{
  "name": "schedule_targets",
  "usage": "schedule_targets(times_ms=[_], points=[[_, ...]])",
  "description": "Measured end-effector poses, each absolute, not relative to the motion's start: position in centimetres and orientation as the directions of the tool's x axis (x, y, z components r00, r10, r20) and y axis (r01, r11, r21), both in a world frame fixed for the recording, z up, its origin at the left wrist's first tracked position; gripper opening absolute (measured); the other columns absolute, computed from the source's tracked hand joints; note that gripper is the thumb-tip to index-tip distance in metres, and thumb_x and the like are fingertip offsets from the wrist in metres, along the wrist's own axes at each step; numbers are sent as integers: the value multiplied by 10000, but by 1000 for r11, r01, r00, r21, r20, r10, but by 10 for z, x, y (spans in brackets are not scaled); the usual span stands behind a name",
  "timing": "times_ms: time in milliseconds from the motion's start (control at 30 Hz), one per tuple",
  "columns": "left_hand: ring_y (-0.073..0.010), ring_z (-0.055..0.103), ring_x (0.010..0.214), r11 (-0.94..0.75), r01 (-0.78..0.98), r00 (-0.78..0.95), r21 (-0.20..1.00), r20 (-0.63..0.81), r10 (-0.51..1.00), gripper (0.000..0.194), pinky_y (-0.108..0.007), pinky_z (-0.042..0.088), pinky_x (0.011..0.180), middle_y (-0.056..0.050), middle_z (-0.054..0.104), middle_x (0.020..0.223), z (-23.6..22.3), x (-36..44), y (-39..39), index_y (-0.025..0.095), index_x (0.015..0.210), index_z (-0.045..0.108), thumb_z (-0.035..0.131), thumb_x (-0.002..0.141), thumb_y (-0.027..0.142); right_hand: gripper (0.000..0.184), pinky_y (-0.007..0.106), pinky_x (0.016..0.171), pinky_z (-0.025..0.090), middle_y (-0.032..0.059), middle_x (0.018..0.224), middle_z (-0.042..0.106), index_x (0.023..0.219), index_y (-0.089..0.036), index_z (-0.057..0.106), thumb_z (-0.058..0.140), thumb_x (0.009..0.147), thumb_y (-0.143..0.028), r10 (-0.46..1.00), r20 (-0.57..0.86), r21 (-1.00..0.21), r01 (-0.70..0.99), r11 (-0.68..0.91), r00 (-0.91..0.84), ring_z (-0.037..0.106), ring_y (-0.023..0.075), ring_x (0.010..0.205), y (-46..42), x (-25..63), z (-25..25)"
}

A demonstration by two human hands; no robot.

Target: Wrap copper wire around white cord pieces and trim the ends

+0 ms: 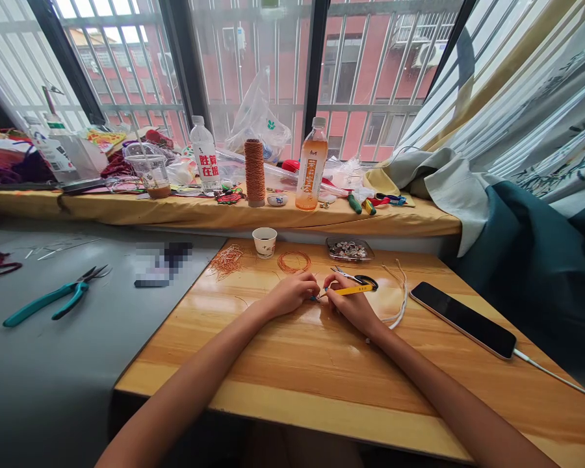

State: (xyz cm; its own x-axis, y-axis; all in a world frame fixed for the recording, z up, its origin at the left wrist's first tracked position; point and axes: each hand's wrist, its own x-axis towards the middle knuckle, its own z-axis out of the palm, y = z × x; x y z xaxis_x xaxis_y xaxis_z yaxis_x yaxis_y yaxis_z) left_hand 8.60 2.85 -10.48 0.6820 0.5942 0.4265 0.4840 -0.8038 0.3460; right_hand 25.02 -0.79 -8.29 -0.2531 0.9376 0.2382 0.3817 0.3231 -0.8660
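Observation:
My right hand (350, 300) is closed around a yellow pencil (355, 290), its pointed tip turned left toward my other hand. My left hand (292, 294) has its fingers pinched together over the wooden table (273, 364). A tiny blue piece (314, 298) shows at its fingertips, too small to name. Just behind my right hand lie scissors (365, 281) with black handles, partly covered by hand and pencil. A coil of orange-brown cord (294, 262) rests beyond my left hand. White cords (402, 305) lie to the right of my right hand.
Behind the hands stand a paper cup (264, 243) and a clear tray (350, 249) of small pieces. Cord scraps (227, 261) lie left, a charging phone (463, 318) right. Teal pliers (58, 299) rest on the grey surface. The sill holds bottles (312, 166) and a cord spool (255, 174).

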Motion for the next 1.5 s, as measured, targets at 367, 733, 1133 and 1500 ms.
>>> schedule_targets(times_ms=[367,733,1133,1500], points=[[-132,454,818,-800,483,671,358,436,600,213,-236,370,738,-26,548,852,-109,87,31,182,789,605,425,751,74,89,190,377,301,-78,462,453,722,-205,420,390,655,-155,934,221,-879,356,316,-281,407,84,366,-8,250,-85],[-133,458,818,-809,447,686,382,433,584,210,-232,369,747,-27,561,851,-109,86,32,167,801,583,413,748,55,82,173,353,318,-76,462,464,698,-200,432,401,646,-146,927,177,-893,341,292,-330,411,77,372,-6,250,-84],[-145,449,838,-808,453,692,377,422,585,171,-246,369,750,-31,558,865,-104,86,27,174,812,568,418,771,101,59,162,317,324,-80,472,493,659,-204,395,397,653,-145,934,219,-910,287,300,-283,435,68,334,-6,249,-93],[-142,442,837,-802,452,704,390,397,589,204,-249,352,786,-27,569,865,-99,86,25,165,792,589,422,748,57,79,148,294,311,-90,393,492,637,-202,384,381,604,-131,955,149,-959,197,203,-257,420,67,290,0,250,-93]])
